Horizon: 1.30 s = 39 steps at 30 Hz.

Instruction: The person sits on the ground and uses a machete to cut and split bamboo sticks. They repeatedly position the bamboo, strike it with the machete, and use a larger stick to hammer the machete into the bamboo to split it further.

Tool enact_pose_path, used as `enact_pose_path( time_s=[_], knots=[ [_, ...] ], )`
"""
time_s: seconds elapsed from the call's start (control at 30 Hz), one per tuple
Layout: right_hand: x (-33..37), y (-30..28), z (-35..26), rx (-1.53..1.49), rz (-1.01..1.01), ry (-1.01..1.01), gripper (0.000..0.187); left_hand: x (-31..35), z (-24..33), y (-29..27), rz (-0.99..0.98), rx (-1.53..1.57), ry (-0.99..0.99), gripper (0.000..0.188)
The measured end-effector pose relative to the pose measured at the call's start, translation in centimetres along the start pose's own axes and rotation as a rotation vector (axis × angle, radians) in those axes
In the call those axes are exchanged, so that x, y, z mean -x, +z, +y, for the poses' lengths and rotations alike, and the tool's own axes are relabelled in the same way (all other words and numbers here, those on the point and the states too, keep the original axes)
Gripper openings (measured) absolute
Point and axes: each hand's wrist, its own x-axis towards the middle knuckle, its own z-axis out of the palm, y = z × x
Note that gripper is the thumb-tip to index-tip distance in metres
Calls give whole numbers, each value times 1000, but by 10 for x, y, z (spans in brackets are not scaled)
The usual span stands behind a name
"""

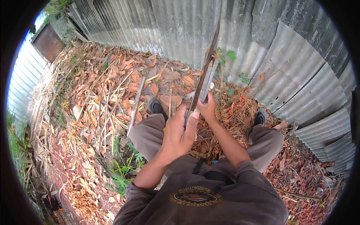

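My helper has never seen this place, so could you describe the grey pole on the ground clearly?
Start from the corrugated metal fence at the top and come down to the person's left shoe. Left of it, on brown leaves, a straight pole slants down-left, its lower end near the left knee. It is greyer and thicker than the thin dry stalks around it.

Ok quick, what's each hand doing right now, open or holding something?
Left hand: closed, holding the long dark strip.
Right hand: closed on the grey strip, though its fingers are partly hidden.
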Motion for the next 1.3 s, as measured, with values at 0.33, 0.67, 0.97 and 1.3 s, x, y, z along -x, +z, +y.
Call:
enact_pose_path(
  time_s=[0.33,0.67,0.97,1.3],
  knots=[
    [-2,5,-7,180,47,28,51,-3,0,18,64,-28,-16,31],
    [-44,-27,-72,33,47,-358,40,-7,-13,26,90,-12,-50,19],
    [-71,-41,-151,212,-93,-326,28,-8,-15,18,148,-143,-2,27],
    [-66,-9,-134,14,-70,-266,35,5,-11,6,108,143,-74,29]
  ],
)
